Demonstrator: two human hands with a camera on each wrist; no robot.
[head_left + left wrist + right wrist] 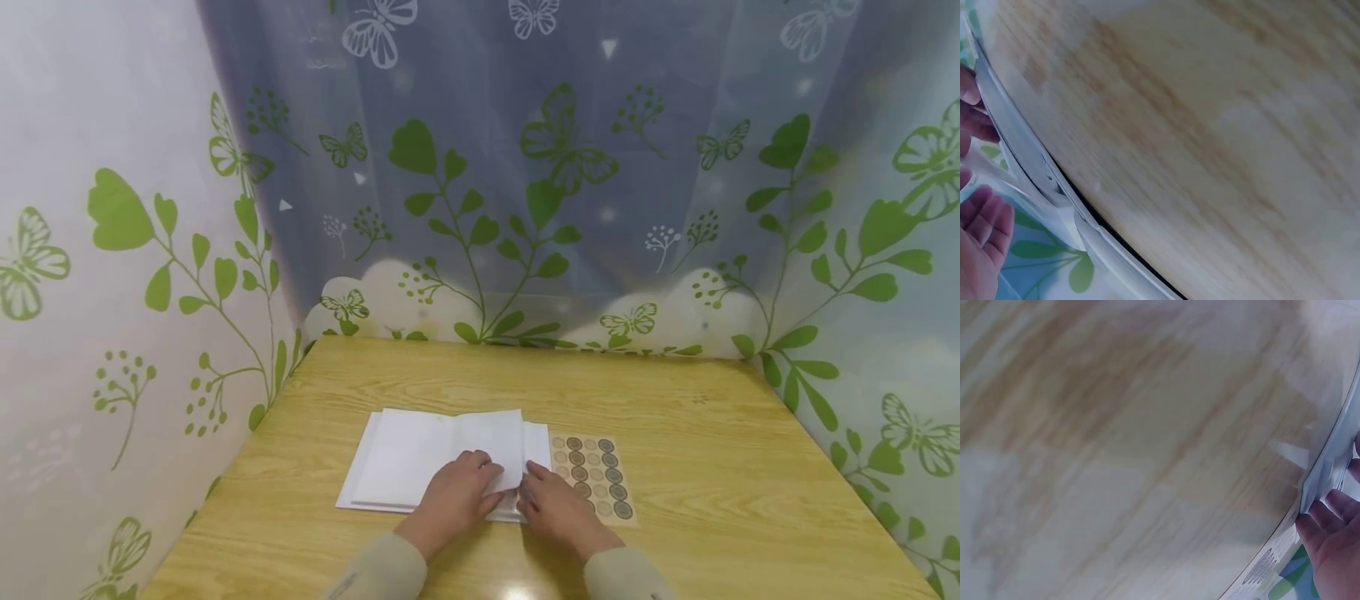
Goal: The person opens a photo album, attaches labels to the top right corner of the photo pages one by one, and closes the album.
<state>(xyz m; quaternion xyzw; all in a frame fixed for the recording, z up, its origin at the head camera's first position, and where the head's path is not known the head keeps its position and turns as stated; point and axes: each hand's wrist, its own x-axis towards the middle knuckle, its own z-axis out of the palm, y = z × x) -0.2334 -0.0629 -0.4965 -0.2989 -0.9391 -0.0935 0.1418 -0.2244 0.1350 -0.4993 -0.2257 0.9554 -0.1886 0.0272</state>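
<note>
An open booklet with blank white pages (408, 454) lies on the wooden table, its right-hand page slightly raised at the near corner. My left hand (459, 498) rests over that page, fingers loosely bent, the thumb near its lower edge. At the booklet's right edge, my right hand (558, 508) touches the page corner with bent fingers; whether they pinch it is hidden. Something shiny and see-through lies under the corner between both hands. In the right wrist view, the fingertips of my right hand (1335, 540) meet the booklet's edge.
A tan sheet of round stickers (615, 467), some dark and some pale, lies just right of the booklet, partly under the right hand. The wooden tabletop (720, 467) extends around them. Curtains (480, 167) with leaves and butterflies enclose the back and sides.
</note>
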